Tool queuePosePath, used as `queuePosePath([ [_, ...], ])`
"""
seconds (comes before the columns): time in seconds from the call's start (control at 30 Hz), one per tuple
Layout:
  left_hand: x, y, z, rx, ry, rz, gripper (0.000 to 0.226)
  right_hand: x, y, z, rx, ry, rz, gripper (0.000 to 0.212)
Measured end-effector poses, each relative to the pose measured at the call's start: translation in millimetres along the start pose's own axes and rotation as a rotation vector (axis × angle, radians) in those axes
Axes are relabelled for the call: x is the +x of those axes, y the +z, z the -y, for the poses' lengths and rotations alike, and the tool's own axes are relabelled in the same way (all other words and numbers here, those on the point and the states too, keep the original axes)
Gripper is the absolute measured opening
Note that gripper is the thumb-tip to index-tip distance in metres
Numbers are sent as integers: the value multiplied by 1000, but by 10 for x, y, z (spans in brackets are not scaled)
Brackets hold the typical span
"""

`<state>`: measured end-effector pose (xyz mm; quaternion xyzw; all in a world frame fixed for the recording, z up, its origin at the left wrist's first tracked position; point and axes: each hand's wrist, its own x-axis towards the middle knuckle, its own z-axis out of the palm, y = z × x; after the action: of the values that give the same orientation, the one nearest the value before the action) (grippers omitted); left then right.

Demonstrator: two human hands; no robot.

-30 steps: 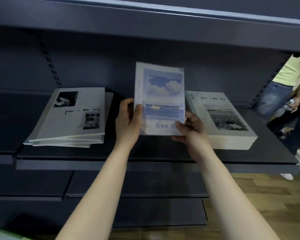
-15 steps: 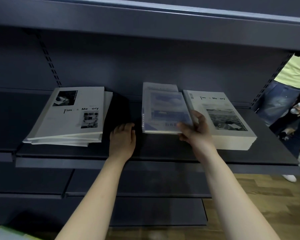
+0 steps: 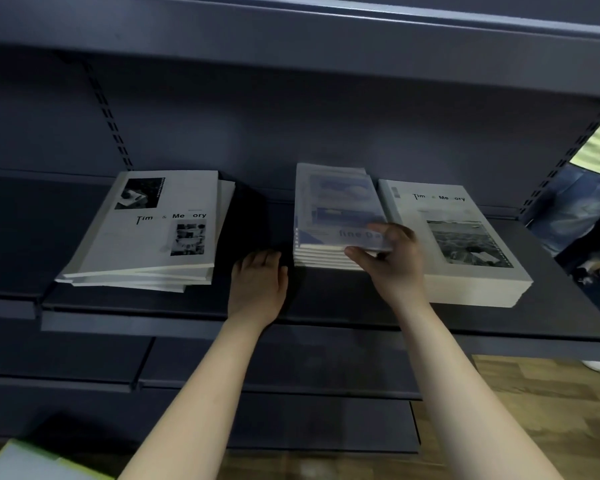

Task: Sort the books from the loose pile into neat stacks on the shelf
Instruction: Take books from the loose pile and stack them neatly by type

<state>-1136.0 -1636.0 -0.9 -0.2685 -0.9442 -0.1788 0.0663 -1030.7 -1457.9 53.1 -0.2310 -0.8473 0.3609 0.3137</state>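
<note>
Spanning almost the whole view, a dark grey shelf (image 3: 326, 299) is seen with an upper shelf (image 3: 291, 26) above it and lower boards beneath. A wooden floor (image 3: 551, 410) is shown at the near right. A second person (image 3: 582, 202) in a pale yellow top and jeans is partly seen at the far right edge.

Three groups of books are laid flat on the shelf. The right stack (image 3: 458, 244), thick and squared, is topped by a white "Time & Memory" cover. The loose pile (image 3: 153, 233) is found at the left, well apart from the others, its few white books fanned out of line. The middle stack (image 3: 333, 216) is set just beside the right stack, and blue "fine Day" covers are carried on it.

The top book (image 3: 340, 216) of the middle stack is blurred. Its near right corner is pinched by the right hand (image 3: 392, 265): the grip is closed on it, with the thumb laid along the near edge and the fingers on the cover. The left hand (image 3: 258, 285) is rested palm down on the bare shelf just left of the middle stack. Its grip is open and nothing is held. Whether its fingers touch the stack cannot be told.

A pale green object (image 3: 32, 462) is cut off at the near left corner.
</note>
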Motion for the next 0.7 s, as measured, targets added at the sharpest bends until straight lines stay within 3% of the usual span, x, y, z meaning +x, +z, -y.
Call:
queuePosePath([
  [0.7,64,11,4,-49,-31,-12,40,281,241,19,-22,-25,-37,44],
])
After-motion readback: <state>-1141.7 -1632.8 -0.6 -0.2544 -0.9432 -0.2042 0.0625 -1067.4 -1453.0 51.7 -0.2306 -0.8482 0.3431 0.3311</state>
